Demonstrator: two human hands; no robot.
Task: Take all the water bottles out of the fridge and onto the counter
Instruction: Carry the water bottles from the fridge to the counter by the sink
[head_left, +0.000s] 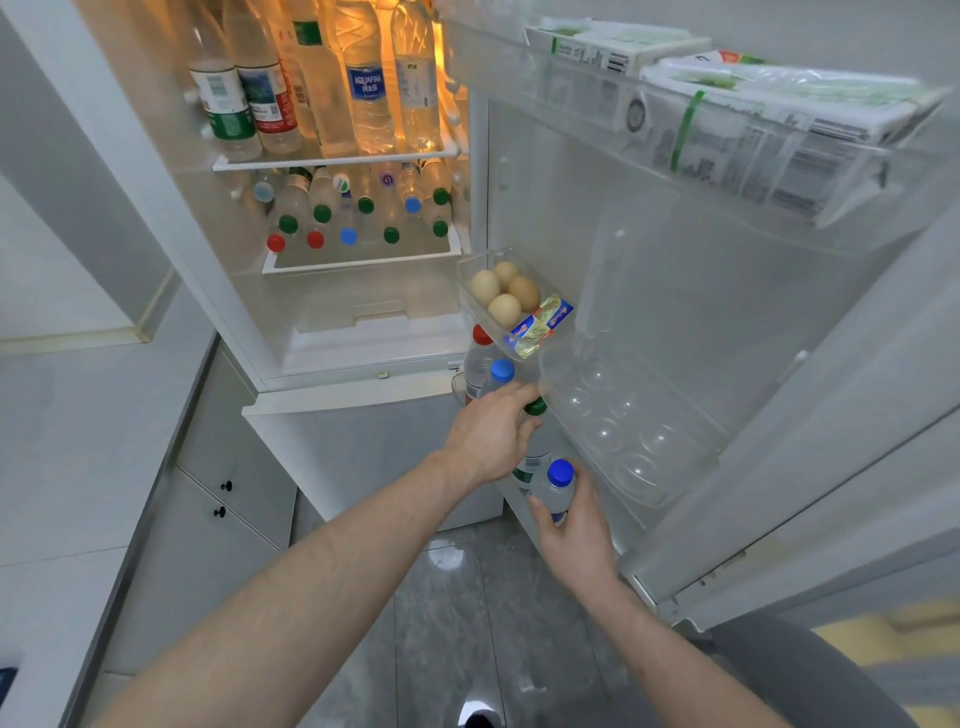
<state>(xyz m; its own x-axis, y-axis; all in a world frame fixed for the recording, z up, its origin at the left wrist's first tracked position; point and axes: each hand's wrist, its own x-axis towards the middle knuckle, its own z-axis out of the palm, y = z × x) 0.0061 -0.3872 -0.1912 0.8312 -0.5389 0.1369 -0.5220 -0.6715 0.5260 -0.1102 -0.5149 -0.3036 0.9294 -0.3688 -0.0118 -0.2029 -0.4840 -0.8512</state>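
The fridge stands open. At the door's lowest shelf, my left hand (496, 436) grips the neck of a green-capped water bottle (536, 454). Just below it, my right hand (574, 530) holds a blue-capped water bottle (557, 488) round its body. Behind them in the same door shelf stand a second blue-capped bottle (500, 373) and a red-capped bottle (480, 343). Several tall bottles (366, 98) stand on the upper inside shelf. On the shelf below, several more bottles (358, 218) show green, red and blue caps.
A door bin (470, 306) holds several eggs (501, 293) and a butter pack (540, 325); beside it sits an egg tray (628, 415) with no eggs. The top door shelf holds cartons (779, 114). A white counter (78, 431) with cabinets lies to the left. Grey floor below.
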